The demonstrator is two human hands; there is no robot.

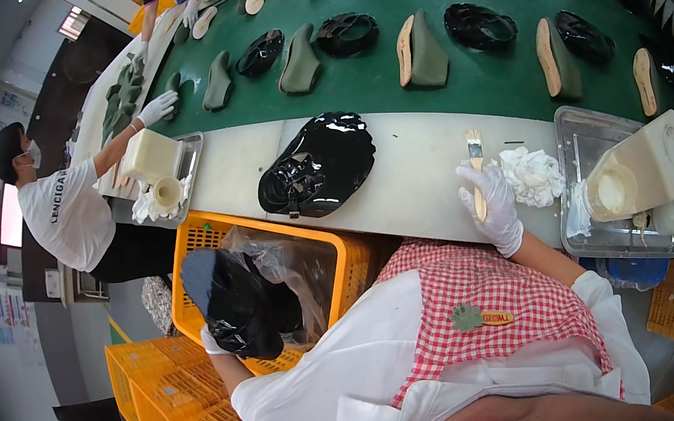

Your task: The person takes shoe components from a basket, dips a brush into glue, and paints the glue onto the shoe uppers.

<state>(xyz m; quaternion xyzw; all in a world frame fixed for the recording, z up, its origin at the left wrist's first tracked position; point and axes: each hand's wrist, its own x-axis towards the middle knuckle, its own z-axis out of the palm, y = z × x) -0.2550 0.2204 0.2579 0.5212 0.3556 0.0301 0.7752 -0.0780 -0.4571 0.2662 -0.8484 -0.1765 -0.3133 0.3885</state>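
My left hand [213,342], in a white glove, grips a glossy black shoe upper [241,302] with a dark blue lining over the orange crate [354,274]; the upper hides most of its fingers. My gloved right hand [495,209] is closed around the wooden handle of a flat paintbrush [475,153], bristles pointing away from me. That hand is above the white ledge, beside a crumpled white cloth [534,176]. Another shiny black upper [316,166] with a buckle strap lies on the ledge between my hands. Clear plastic wrap [278,260] fills part of the crate.
A green conveyor belt [250,118] carries black uppers and green wedge soles [427,57]. At right, a clear tray [578,237] holds a cream plastic jug [650,162]. At left stand a co-worker [71,219], a similar jug [153,159] and stacked orange crates [160,378].
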